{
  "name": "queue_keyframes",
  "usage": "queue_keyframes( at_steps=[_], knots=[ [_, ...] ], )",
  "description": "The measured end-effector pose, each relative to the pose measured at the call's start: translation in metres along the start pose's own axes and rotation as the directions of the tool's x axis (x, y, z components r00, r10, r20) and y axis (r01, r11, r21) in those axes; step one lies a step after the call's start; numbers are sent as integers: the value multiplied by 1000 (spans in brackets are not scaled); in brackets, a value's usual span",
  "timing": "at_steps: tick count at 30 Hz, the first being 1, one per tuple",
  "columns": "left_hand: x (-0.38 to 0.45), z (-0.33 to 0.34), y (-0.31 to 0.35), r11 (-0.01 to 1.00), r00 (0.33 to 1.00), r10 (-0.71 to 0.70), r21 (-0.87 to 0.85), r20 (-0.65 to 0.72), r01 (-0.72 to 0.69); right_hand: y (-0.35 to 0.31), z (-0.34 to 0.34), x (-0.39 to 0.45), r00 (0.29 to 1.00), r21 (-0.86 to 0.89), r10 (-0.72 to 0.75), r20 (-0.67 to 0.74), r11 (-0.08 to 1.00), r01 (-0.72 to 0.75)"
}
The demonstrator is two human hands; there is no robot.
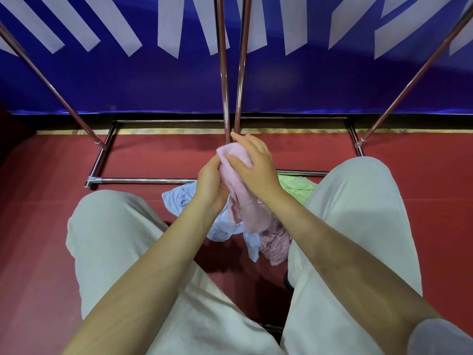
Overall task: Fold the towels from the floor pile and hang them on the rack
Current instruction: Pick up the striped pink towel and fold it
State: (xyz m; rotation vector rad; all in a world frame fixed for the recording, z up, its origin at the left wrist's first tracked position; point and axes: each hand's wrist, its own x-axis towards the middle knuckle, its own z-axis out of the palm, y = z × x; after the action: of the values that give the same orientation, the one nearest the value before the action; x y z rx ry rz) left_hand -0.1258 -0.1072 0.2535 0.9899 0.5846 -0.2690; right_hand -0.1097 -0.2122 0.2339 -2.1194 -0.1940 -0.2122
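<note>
Still early: both hands' fingers (240,160) curled round pink towel (243,201), mid-fold; rack (225,73) beyond bare, pile (222,226) below left.

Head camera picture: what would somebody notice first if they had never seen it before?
Right in the middle, both hands hold a pink towel: the left hand grips one side and the right hand lies over the other. Under them, between the person's knees, a small pile sits on the red floor: a light blue towel, a green towel and a pink patterned cloth. Behind stands the shiny metal rack against a blue wall with white stripes.
</note>
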Motion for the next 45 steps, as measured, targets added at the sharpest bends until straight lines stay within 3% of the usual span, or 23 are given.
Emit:
queue_keyframes(
  at_steps=[2,5,10,16,21,24,27,30,34,37,42,45],
  knots=[
    [-3,11,-1,999,999,-17,34,-46,19,-2,-1,-3,1000,-72,1,27,997,1],
    [-4,15,-7,995,984,90,51,-150,-83,-3,-3,-9,1000,-102,0,-21,995,-2],
    [-10,1,-6,960,985,175,222,4,-171,-6,-8,-10,973,-102,232,-7,967,-232],
    [-27,10,-16,845,919,378,364,111,-392,-10,-11,-13,958,16,282,-58,959,-281],
    [-12,0,-17,763,917,392,531,73,-368,-10,-10,-14,943,170,332,-29,931,-323],
    [-15,-3,-5,780,898,434,467,74,-416,-9,-16,-14,946,284,303,116,902,-324],
    [-13,-7,9,740,862,501,477,81,-475,-4,-24,-11,939,172,194,284,953,-249],
    [-10,-14,18,728,845,524,460,107,-509,2,-31,-10,886,139,221,408,944,-299],
    [-7,-23,23,692,822,557,482,118,-538,14,-34,-12,805,169,311,506,879,-446],
    [-6,-30,25,713,831,550,472,83,-519,20,-32,-10,810,295,344,475,805,-515],
    [-4,-41,27,758,854,518,435,51,-486,21,-33,-8,805,583,389,448,556,-593],
    [-3,-41,25,755,855,515,439,62,-487,18,-37,-5,850,660,397,347,540,-522]
  ],
)
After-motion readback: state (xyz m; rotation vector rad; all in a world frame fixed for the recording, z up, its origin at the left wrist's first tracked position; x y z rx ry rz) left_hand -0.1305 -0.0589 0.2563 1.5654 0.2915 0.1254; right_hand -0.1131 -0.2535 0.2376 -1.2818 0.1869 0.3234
